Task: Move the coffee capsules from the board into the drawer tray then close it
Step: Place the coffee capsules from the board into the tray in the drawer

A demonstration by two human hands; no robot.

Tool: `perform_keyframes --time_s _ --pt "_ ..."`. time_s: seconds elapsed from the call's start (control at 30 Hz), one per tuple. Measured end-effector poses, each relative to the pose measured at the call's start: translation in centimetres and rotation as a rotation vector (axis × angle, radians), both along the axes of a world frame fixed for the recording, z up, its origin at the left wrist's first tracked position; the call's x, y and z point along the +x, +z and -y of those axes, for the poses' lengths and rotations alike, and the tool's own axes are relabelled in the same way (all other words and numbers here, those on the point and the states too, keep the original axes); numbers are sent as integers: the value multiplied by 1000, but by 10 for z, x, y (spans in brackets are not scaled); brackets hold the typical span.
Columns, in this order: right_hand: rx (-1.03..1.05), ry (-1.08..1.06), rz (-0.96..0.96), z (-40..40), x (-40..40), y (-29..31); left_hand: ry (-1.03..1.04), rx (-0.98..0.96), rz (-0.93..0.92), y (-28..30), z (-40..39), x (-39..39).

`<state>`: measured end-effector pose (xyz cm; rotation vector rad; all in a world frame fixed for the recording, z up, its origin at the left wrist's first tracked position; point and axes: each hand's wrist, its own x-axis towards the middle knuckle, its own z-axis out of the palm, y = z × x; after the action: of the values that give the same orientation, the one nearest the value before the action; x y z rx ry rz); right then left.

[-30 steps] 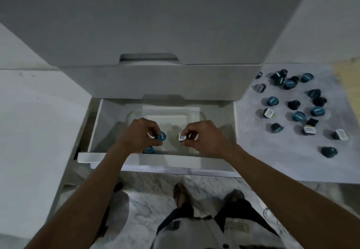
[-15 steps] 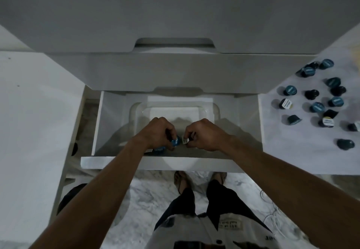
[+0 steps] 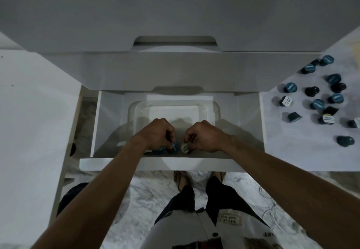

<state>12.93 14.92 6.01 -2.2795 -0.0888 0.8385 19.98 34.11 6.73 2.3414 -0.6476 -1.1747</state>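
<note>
While most of the coffee capsules are yet to be moved, you have both hands down in the open drawer (image 3: 247, 112), low over the near end of the clear tray (image 3: 211, 110) at the centre of the frame. Going from the left: your left hand (image 3: 155, 133) has its fingers curled round a blue-lidded capsule (image 3: 175, 147), pinching it just above the tray floor. Another blue capsule (image 3: 158, 150) already lies in the tray under that wrist, and something dark sits beside it that you cannot make out. Your right hand (image 3: 204, 136) likewise has its fingers clenched on a white-lidded capsule (image 3: 185, 148), the two held capsules nearly touching.

Further right, on the pale board (image 3: 292, 151) at the right edge of the frame, about fifteen capsules (image 3: 319, 103) are scattered, blue-lidded, white-lidded and dark ones tipped over, well apart from the drawer. So the job looks to be in its early part: one or two capsules delivered, two about to be set down, the bulk left, and the drawer not yet closed.

Against half a second ago, your hands have sunk a little lower and nearer the drawer front, and your view has swung further left, so the board now sits harder against the right edge. The capsules on it have not moved.
</note>
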Motion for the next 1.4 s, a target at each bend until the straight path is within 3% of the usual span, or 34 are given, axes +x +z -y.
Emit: perform_keyframes --time_s 0.33,0.53,0.77,0.97,1.13,1.23,1.4 --pt "16 -57 48 -3 -2 0 6 -21 27 1 -4 1" --pt "84 -281 150 7 -7 18 110 -93 89 17 3 5" --pt "201 -569 300 47 -30 68 148 -219 299 57 46 -8" --pt "266 -736 459 139 -86 113 251 -419 424 103 138 -53" --pt "232 -855 523 253 -151 114 292 -570 446 120 246 -111" --pt "98 -912 510 326 -190 97 284 -586 426 102 310 -151" --pt "-197 -818 322 413 -232 49 376 -386 416 28 377 -193"
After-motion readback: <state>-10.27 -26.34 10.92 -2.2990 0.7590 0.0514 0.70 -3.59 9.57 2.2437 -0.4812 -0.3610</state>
